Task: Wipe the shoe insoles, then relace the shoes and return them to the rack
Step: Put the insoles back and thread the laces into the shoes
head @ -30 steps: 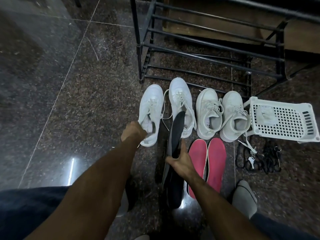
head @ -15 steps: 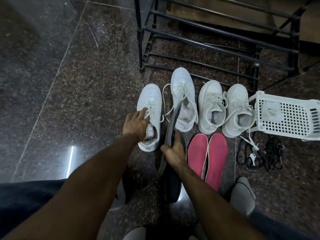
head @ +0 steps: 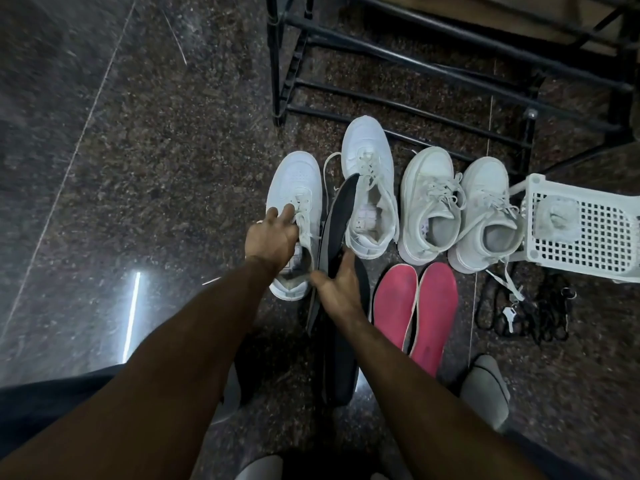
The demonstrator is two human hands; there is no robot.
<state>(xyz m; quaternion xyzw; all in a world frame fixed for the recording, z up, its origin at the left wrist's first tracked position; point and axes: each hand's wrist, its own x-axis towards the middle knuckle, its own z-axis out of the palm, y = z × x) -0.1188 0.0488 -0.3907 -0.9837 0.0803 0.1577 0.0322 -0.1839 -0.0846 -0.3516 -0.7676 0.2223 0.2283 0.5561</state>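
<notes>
My left hand (head: 272, 239) grips the collar of the leftmost white shoe (head: 294, 216) on the floor (head: 138, 150), its fingers (head: 285, 216) curled over the laces. My right hand (head: 337, 289) holds a black insole (head: 334, 230), fingers wrapped round it, its toe end tilted up between that shoe and the next white shoe (head: 370, 188). Two pink insoles (head: 415, 306) lie just right of my wrist, in front of the black rack (head: 415, 57).

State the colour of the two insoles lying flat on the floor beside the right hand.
Pinkish red. The two insoles show best in the head view.
</notes>
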